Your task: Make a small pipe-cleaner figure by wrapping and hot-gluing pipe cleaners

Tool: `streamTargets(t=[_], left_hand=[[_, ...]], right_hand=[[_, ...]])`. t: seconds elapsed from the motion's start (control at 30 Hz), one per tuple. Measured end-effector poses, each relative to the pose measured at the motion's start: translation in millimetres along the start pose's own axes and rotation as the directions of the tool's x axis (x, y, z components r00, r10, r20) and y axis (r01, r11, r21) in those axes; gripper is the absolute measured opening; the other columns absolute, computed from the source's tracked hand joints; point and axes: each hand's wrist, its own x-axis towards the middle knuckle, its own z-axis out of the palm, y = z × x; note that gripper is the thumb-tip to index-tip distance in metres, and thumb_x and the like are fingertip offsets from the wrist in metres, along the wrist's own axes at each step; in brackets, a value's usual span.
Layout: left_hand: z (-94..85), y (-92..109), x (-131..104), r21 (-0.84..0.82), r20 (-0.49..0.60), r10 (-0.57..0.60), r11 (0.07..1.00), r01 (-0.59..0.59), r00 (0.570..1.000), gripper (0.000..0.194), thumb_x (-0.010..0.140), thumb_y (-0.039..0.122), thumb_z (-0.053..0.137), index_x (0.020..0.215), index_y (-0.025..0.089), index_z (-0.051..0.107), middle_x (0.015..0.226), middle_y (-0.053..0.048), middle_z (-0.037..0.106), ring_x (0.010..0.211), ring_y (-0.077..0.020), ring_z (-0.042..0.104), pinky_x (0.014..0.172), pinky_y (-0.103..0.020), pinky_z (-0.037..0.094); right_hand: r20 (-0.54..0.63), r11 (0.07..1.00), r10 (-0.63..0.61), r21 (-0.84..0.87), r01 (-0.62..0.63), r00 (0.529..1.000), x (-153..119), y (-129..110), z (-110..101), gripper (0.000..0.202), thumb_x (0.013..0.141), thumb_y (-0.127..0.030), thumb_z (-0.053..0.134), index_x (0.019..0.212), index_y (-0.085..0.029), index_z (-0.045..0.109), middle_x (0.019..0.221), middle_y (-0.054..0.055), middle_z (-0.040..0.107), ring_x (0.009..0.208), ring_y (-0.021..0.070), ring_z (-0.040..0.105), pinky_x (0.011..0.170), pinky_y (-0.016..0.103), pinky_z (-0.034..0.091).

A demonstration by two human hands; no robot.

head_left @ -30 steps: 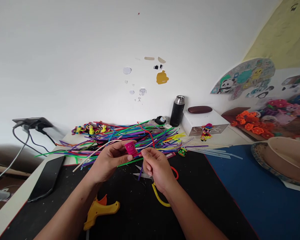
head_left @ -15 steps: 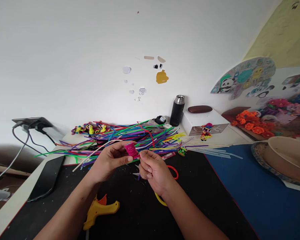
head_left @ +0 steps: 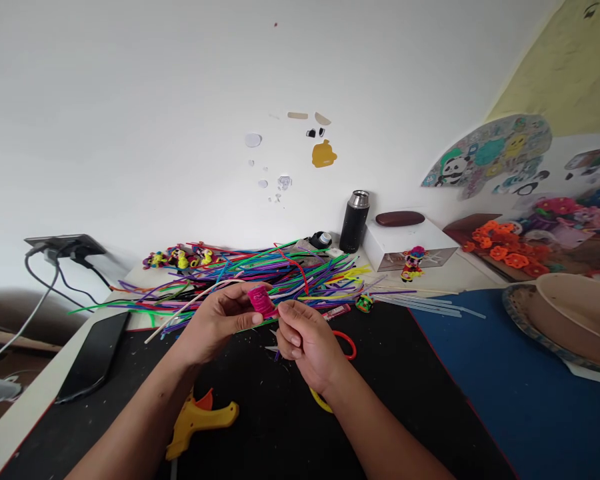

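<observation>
Your left hand point(head_left: 219, 321) pinches a pink coil point(head_left: 259, 302) between thumb and fingers, thumb below. Your right hand point(head_left: 304, 341) has its thumb and forefinger pressed together on the coil's lower right end; its other fingers are curled in. Coil position: up in front of you, between both hands, above the far edge of the black mat point(head_left: 275, 433).

Under your right hand lie scissors point(head_left: 353, 346), partly hidden: blade tips to its left, red loop to its right, part of a yellow loop below. Beside your left forearm, on the mat, is a yellow glue gun point(head_left: 207, 420) with an orange trigger. A black phone point(head_left: 93, 357) lies further left.

Beyond your hands, a heap of multicoloured fuzzy stems point(head_left: 250, 263) spreads across the table point(head_left: 3, 448). To the right of the heap: a small green figure point(head_left: 364, 303) near the mat's edge, an upright black bottle point(head_left: 354, 228), and a white box point(head_left: 405, 235) with a brown case point(head_left: 400, 219) on top. A multicoloured figure point(head_left: 413, 263) stands in front of the box
</observation>
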Motion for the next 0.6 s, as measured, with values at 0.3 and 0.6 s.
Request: streamTargets(t=[0.3,0.6], left_hand=[[-0.6,0.3,1.8,0.006,0.030,-0.014,1.000,0.014,0.999,0.047,0.064,0.025,0.102,0.108,0.020,0.087,0.094,-0.009,0.085,0.084,-0.0239,0.077,0.078,-0.031,0.059],[-17.5,13.1,6.6,-0.265,-0.091,0.142,0.951,-0.161,0.986,0.054,0.057,0.030,0.106,0.105,0.017,0.086,0.078,-0.004,0.080,0.068,-0.0165,0.073,0.067,-0.025,0.060]], right_hand=[[-0.055,0.999,-0.024,-0.043,0.022,0.998,0.8,-0.8,-1.8,0.046,0.075,-0.053,0.092,0.080,-0.020,0.061,0.049,-0.013,0.039,0.040,0.0049,0.027,0.045,0.024,0.014],[0.082,0.828,-0.090,-0.547,0.120,0.993,-11.0,11.0,5.3,0.033,0.098,-0.052,0.071,0.090,-0.020,0.073,0.057,-0.007,0.049,0.048,0.0107,0.040,0.049,0.026,0.029]])
